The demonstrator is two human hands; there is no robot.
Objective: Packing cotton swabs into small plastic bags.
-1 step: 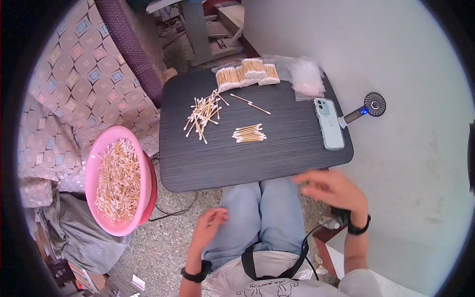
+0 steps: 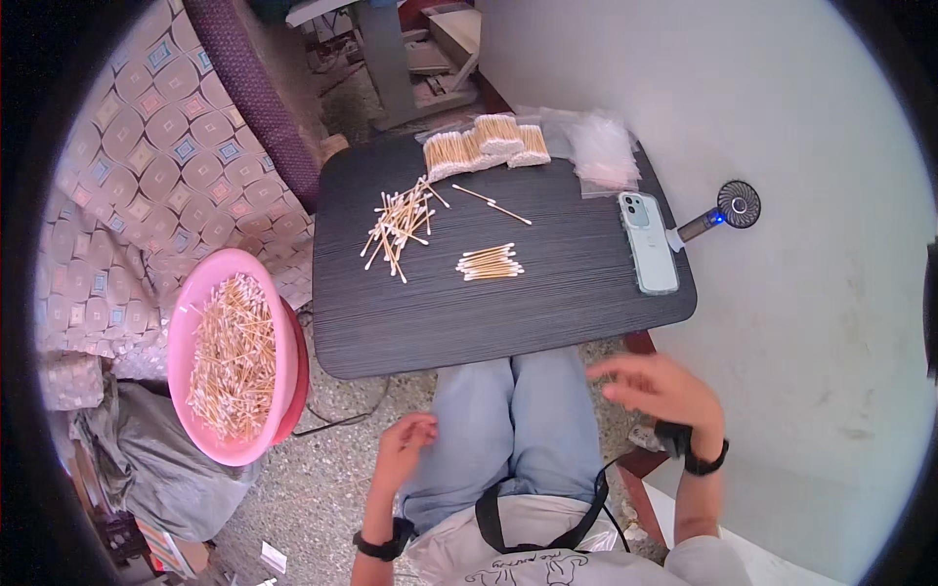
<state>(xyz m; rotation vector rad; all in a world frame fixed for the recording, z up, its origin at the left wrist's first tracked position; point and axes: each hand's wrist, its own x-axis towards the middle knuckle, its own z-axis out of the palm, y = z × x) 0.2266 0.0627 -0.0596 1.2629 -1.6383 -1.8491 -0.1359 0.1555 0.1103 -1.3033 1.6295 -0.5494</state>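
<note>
My left hand hovers by my left thigh, short of the table's near edge, its fingers loosely curled but apart and nothing visible in them. Beyond my right thigh, my right hand is in the air with fingers stretched out, also holding nothing I can see. Nearest to both on the dark table lies a small row of cotton swabs, roughly lined up. Farther left is a loose, criss-crossed heap of swabs. Two single swabs lie end to end behind the row.
Packed bundles of swabs and clear plastic bags sit along the far edge. A phone lies at the right beside a small fan. Left of the table stands a pink basin full of swabs. A wall rises at the right.
Both hands have drawn back slightly from the table: the left a little leftward, the right a little lower. The swabs lie as before.
</note>
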